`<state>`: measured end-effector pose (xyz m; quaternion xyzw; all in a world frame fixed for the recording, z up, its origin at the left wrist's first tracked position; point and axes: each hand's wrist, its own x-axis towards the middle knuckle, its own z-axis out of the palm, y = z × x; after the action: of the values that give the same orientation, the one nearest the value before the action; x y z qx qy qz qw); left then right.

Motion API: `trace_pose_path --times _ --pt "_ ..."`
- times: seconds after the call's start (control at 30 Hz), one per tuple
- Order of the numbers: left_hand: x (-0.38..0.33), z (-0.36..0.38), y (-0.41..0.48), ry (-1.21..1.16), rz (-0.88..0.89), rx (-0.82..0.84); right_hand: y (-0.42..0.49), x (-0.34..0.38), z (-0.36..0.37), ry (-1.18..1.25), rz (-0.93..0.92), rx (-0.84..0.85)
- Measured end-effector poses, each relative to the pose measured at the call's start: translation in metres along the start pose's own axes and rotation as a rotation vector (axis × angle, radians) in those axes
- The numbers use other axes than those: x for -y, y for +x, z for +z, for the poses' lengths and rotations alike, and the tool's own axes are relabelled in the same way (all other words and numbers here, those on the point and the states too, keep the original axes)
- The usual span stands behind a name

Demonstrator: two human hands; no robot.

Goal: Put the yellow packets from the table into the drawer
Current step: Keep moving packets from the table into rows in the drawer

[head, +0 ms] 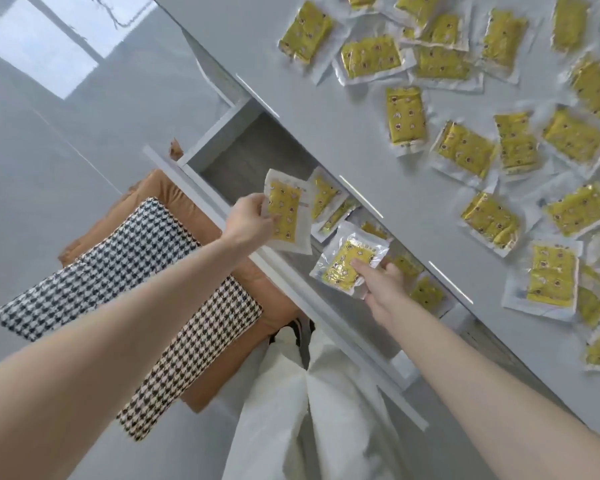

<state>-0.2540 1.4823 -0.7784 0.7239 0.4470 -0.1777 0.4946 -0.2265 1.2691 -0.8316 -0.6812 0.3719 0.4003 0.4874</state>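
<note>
Head view: one yellow packet (286,216) was pinched by the left hand (248,220), a second packet (347,263) gripped by the right hand (383,287), both over the open drawer (243,157); further packets (406,119) were scattered on the table (326,109).

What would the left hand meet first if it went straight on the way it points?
Likely the packets lying in the drawer, just beyond the yellow packet the left hand grips; the table edge comes after. Height above them is unclear.
</note>
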Motion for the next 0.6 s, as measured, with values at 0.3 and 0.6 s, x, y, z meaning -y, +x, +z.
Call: trace_pose_path --times 0.3,0.6 --pt "0.015 0.055 0.134 0.275 0.083 -0.086 0.095 -0.011 0.03 0.221 -0.015 0.005" --pt "0.028 0.057 0.16 0.273 0.164 -0.143 0.105 -0.007 0.032 0.229 -0.017 0.056"
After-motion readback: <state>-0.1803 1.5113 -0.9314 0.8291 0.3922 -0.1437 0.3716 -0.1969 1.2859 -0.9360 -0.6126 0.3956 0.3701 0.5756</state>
